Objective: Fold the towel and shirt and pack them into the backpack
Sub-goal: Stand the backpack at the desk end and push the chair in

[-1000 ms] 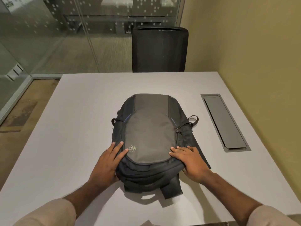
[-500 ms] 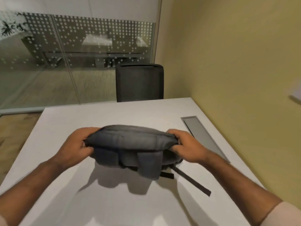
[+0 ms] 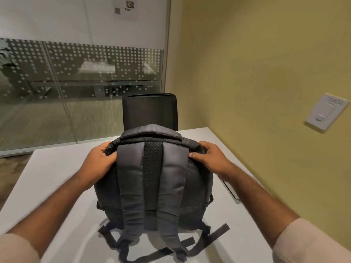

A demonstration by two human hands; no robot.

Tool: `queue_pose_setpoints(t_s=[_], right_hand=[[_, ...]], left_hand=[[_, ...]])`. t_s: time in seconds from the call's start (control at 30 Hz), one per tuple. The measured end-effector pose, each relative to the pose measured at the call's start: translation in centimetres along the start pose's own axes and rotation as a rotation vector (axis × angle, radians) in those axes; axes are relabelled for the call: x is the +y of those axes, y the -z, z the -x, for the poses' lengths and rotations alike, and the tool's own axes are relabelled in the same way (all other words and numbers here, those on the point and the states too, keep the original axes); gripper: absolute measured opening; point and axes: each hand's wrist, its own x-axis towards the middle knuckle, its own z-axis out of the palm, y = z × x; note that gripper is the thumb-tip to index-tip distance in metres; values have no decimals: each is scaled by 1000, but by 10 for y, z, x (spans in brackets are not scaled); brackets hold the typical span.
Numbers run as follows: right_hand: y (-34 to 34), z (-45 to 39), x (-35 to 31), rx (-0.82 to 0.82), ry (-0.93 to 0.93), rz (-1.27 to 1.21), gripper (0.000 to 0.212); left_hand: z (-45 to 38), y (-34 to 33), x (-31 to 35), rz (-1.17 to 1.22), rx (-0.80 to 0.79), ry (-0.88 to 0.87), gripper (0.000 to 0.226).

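A dark grey backpack [image 3: 152, 186] stands upright on the white table [image 3: 57, 186], its back panel and two padded shoulder straps facing me. My left hand [image 3: 98, 160] grips the top left corner of the backpack. My right hand [image 3: 209, 158] grips the top right corner, thumb on the near side. The strap ends trail on the table in front of the bag. No towel or shirt shows in view.
A black chair [image 3: 150, 111] stands behind the table's far edge. A grey cable hatch [image 3: 230, 192] in the table lies right of the bag, partly under my right forearm. A yellow wall with a switch plate [image 3: 326, 111] runs along the right; glass partition at left.
The backpack went from lying flat, front up, to being lifted by both hands and stood upright with its straps toward me. My view tilted upward.
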Motion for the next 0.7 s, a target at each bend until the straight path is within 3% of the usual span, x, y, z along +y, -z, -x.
queue_pose_setpoints(t_s=[0.17, 0.33, 0.43, 0.6, 0.7], right_hand=[[-23, 10, 26, 257, -24, -60, 33], [-35, 32, 46, 348, -85, -101, 38], [-45, 42, 57, 347, -127, -167, 45], [-53, 54, 76, 307, -151, -179, 78], [-55, 63, 84, 260, -159, -190, 91]], left_hand=[[1, -13, -7, -10, 94, 30, 24], [17, -10, -28, -51, -47, 185, 44], [22, -5, -41, -64, -148, 281, 68], [40, -2, -61, -135, -217, 355, 114], [52, -2, -74, -126, -232, 389, 122]])
